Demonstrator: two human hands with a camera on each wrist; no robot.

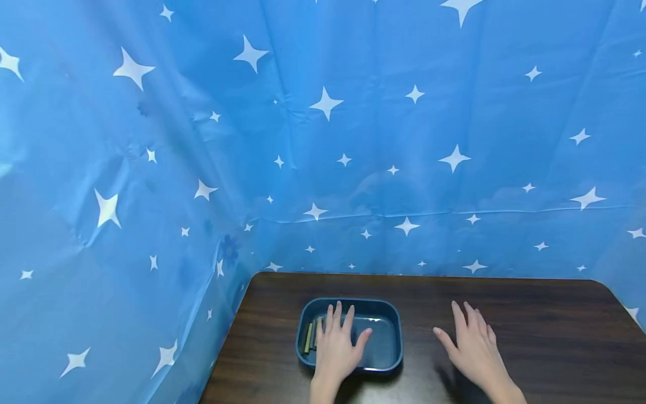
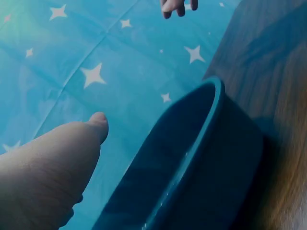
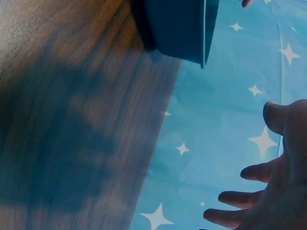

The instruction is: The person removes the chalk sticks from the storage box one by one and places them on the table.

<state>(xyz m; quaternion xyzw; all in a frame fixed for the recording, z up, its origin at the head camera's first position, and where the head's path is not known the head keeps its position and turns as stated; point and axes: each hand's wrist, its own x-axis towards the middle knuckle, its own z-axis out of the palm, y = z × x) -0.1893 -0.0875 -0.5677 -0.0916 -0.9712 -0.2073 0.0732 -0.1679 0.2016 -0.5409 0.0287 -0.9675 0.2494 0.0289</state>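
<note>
A dark blue rectangular tray [image 1: 386,367] with raised sides and rounded corners sits on the brown wooden table. Inside its left end lie a few thin greenish sticks [image 1: 308,338], partly covered by fingers. My left hand [image 1: 335,350] hovers over the tray with its fingers spread and nothing in its grasp. In the left wrist view its thumb [image 2: 72,148] points toward the tray's inner side. To the right of the tray, my right hand [image 1: 476,350] is held above the table, fingers extended and apart, holding nothing. Its shadow falls on the wood in the right wrist view.
The dark wooden table [image 1: 555,325] has rounded far corners. A blue sheet [image 1: 378,134] with white stars hangs behind the table and along its left side, close to the edges.
</note>
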